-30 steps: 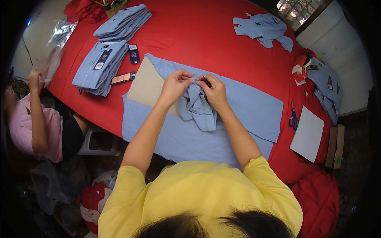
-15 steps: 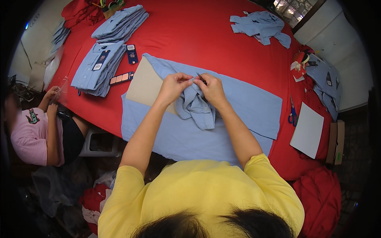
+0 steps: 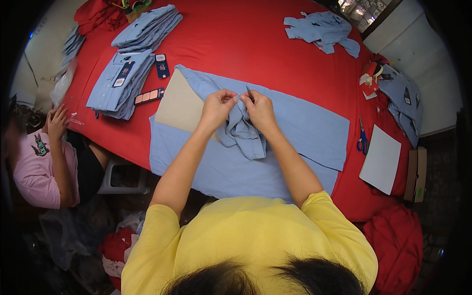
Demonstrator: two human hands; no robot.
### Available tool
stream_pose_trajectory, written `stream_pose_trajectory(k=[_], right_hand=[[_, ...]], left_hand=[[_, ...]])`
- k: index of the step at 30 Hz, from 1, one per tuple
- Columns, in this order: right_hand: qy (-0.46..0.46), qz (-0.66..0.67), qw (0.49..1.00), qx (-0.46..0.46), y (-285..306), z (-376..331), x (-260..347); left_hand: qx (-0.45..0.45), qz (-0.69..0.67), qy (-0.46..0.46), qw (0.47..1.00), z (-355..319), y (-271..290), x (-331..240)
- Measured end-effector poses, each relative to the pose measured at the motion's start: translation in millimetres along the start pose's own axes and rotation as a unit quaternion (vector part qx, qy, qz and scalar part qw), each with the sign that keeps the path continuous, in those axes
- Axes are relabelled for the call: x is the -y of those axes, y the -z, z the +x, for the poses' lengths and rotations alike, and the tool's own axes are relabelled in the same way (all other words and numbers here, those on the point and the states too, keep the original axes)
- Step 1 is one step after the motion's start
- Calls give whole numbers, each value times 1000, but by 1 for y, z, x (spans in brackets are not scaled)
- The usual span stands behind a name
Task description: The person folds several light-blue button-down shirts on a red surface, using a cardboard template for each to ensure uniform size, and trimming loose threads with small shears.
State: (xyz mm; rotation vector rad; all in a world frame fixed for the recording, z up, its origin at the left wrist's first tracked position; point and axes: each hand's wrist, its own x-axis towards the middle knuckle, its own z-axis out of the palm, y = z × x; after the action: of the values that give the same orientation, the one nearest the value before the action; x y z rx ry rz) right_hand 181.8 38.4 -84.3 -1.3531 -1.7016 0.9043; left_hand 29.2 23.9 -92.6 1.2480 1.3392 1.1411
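A light blue shirt (image 3: 305, 120) lies spread on the red-covered table in front of me, with a beige board (image 3: 178, 105) on its left part. My left hand (image 3: 216, 109) pinches a raised, bunched fold of the shirt, its thumb and fingertips pressed together. Close to its right, my right hand (image 3: 260, 113) is closed around a slim dark pointed tool (image 3: 250, 93), whose tip stands up past the fingers. Whether it is small snips or a picker I cannot tell. Below both hands a buttoned, crumpled part of the shirt (image 3: 248, 142) hangs down.
Folded blue shirts (image 3: 118, 88) are stacked at left, beside dark tags (image 3: 162, 66) and a strip with pink squares (image 3: 149, 96). To the right lie blue-handled scissors (image 3: 363, 142) and a white board (image 3: 381, 160). Another shirt (image 3: 322, 30) lies far back. A person in pink (image 3: 42, 167) sits at left.
Both my hands have stayed at the same fold, with the right fingers and the tool tip shifting slightly. The seated person at left has raised their hands toward their face.
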Motion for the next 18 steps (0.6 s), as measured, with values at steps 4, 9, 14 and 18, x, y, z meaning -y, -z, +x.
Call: stream_pose_trajectory(k=[4,9,14,18], right_hand=[[-73,41,996,33,-2,-1,-1],[-70,58,995,44,-1,0,-10],[-148,270,948,81,-2,1,-13],[-156,278,945,76,-6,2,-15]], left_hand=[[-15,-15,8,1000,-2,0,-1],[24,-109,58,992,-2,3,0],[43,-178,109,977,-2,8,1],[54,-177,93,978,0,9,9]])
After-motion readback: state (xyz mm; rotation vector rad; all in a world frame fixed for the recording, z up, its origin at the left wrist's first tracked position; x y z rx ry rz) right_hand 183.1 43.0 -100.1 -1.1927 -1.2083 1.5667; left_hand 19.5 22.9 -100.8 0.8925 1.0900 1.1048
